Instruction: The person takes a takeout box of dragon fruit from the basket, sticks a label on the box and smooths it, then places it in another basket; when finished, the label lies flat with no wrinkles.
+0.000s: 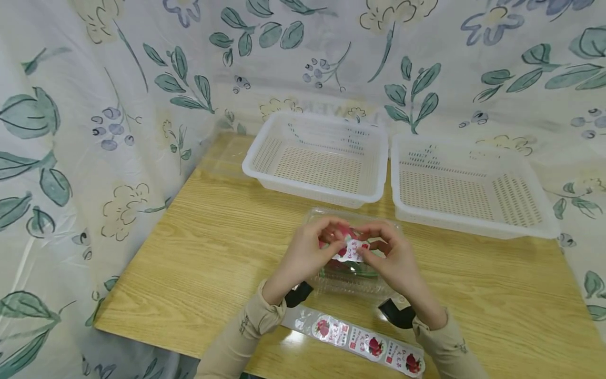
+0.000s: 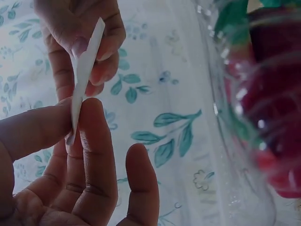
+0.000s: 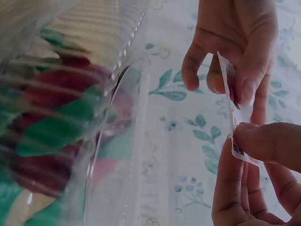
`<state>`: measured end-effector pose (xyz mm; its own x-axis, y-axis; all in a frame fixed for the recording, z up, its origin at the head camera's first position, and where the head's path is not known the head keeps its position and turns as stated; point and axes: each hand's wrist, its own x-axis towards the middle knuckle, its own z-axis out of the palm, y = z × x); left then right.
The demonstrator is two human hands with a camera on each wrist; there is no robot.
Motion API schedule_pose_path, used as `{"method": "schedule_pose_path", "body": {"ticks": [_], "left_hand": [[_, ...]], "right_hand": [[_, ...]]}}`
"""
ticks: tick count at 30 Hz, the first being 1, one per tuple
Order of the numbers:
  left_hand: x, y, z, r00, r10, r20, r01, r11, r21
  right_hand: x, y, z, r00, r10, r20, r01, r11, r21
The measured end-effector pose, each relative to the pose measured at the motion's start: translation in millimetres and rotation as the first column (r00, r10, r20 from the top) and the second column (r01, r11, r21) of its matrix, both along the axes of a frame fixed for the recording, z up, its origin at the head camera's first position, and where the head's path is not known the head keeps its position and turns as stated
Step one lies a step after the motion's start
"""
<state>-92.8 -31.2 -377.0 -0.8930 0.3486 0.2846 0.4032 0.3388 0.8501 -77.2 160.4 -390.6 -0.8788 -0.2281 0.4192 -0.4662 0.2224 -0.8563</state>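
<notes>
Both hands hold one white sticker label [image 1: 351, 251], printed with red fruit and writing, above a clear plastic box [image 1: 347, 286]. My left hand [image 1: 303, 254] pinches its left end between thumb and fingers. At the other end, my right hand [image 1: 396, 259] pinches it likewise. Edge-on in the left wrist view, the label [image 2: 87, 70] looks thin and slightly bent. Inside the box, dark red fruit with green parts [image 3: 51, 127] shows through the ribbed plastic. A strip of similar stickers [image 1: 352, 338] lies on the table below the wrists.
Two white perforated baskets stand at the back, one left [image 1: 312, 193] and one right [image 1: 468, 227]. The wooden table [image 1: 189, 273] meets a floral curtain [image 1: 118, 173] at its left and back. Something transparent [image 1: 224, 152] lies beside the left basket.
</notes>
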Motion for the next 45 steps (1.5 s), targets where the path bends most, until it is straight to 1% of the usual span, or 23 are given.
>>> {"method": "schedule_pose_path", "body": {"ticks": [3,6,10,12,16,20,26,30,33,35,36,37,38,39,40,42,44,45], "left_hand": [[-6.6,1.3,-2.4,0.999,-0.011,0.031,0.012,1.000,-0.027],[-13.1,3.1,-6.2,0.997,-0.044,0.067,0.047,0.998,-0.041],[-18.5,6.1,-13.4,0.992,-0.099,0.074,0.101,0.994,-0.035],[-19.7,7.6,-16.8,0.991,-0.114,0.063,0.117,0.992,-0.038],[-19.4,9.6,-20.3,0.991,-0.124,0.056,0.127,0.991,-0.048],[-18.2,10.9,-21.4,0.992,-0.115,0.053,0.118,0.992,-0.053],[-16.9,11.6,-23.1,0.993,-0.108,0.044,0.111,0.992,-0.065],[-12.7,10.1,-21.5,0.993,-0.095,0.072,0.102,0.989,-0.109],[-7.2,8.2,-19.6,0.993,-0.088,0.082,0.102,0.979,-0.179],[-2.5,7.5,-18.4,0.995,-0.091,0.047,0.100,0.964,-0.245],[0.3,7.4,-17.9,0.996,-0.093,0.006,0.091,0.954,-0.284],[3.3,7.1,-17.6,0.995,-0.090,-0.045,0.071,0.942,-0.327],[6.5,7.0,-17.4,0.990,-0.089,-0.106,0.044,0.928,-0.370],[10.1,7.1,-16.9,0.981,-0.089,-0.170,0.012,0.913,-0.407],[13.9,7.4,-16.5,0.966,-0.091,-0.241,-0.025,0.897,-0.440],[21.0,9.1,-15.6,0.925,-0.106,-0.364,-0.087,0.875,-0.476],[27.0,11.8,-14.5,0.884,-0.139,-0.447,-0.118,0.858,-0.499],[29.3,13.3,-13.8,0.867,-0.160,-0.472,-0.123,0.849,-0.514]], "right_hand": [[-4.0,2.2,-1.9,1.000,-0.026,0.007,0.026,0.999,0.030],[-7.1,3.8,-4.0,0.998,-0.051,0.038,0.048,0.996,0.072],[-11.3,6.9,-8.0,0.994,-0.072,0.076,0.063,0.992,0.110],[-12.8,8.7,-10.5,0.993,-0.076,0.095,0.064,0.991,0.119],[-14.5,12.2,-15.6,0.987,-0.070,0.142,0.050,0.989,0.141],[-16.3,15.2,-19.2,0.982,-0.054,0.182,0.024,0.986,0.163],[-19.4,18.2,-21.6,0.982,-0.022,0.186,-0.017,0.978,0.206],[-21.7,19.6,-22.1,0.980,-0.009,0.200,-0.039,0.972,0.234],[-22.1,19.5,-21.5,0.982,-0.028,0.185,-0.024,0.962,0.274],[-21.4,19.1,-21.2,0.987,-0.050,0.152,0.000,0.950,0.313],[-20.3,18.9,-20.9,0.990,-0.064,0.129,0.017,0.941,0.337],[-19.3,18.3,-20.4,0.992,-0.077,0.104,0.034,0.932,0.362],[-17.7,17.6,-19.9,0.993,-0.092,0.079,0.055,0.922,0.384],[-15.5,17.1,-19.3,0.993,-0.105,0.056,0.074,0.915,0.398],[-12.7,16.6,-18.7,0.992,-0.119,0.034,0.095,0.907,0.410],[-6.1,16.0,-17.6,0.989,-0.149,-0.012,0.141,0.896,0.420],[1.0,15.7,-16.9,0.982,-0.178,-0.057,0.185,0.888,0.420],[4.4,15.5,-17.0,0.978,-0.192,-0.083,0.209,0.883,0.420]]}}
